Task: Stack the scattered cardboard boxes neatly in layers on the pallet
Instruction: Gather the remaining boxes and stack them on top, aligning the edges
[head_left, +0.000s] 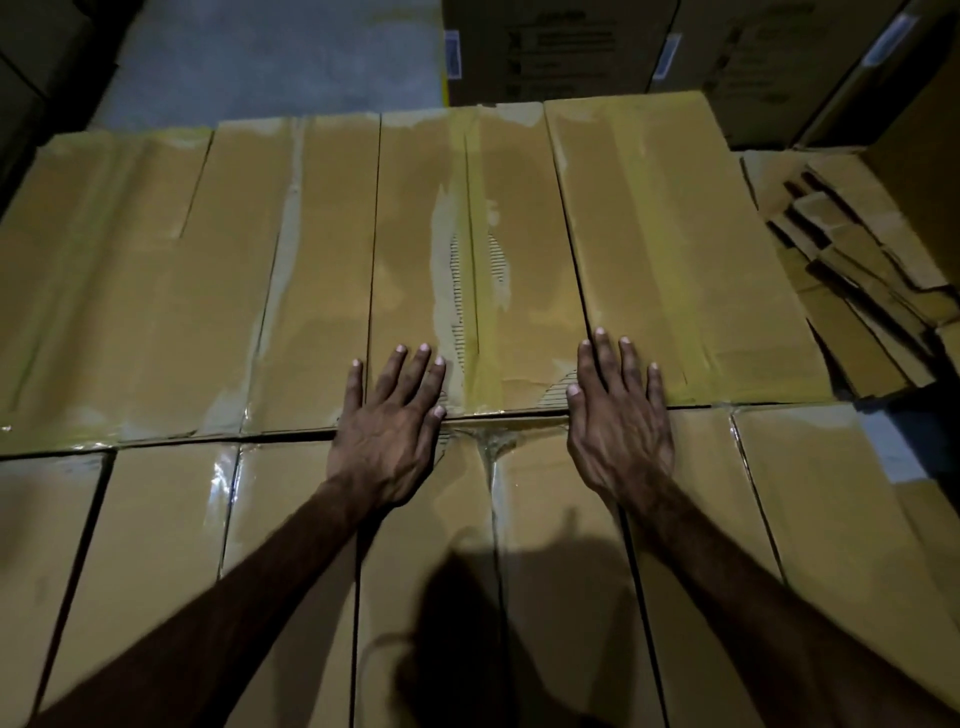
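The left hand (387, 441) and the right hand (618, 436) are laid flat, fingers straight and spread, nothing grasped. Under the fingertips lies the near edge of a taped cardboard box (472, 249); under the palms, the nearer row of boxes (426, 571) is seen.

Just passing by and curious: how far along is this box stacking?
Done: taped boxes already lie side by side in two rows. In hand: the left hand and right hand press flat on the middle box. Left: the loose cardboard pile at right sits unstacked.
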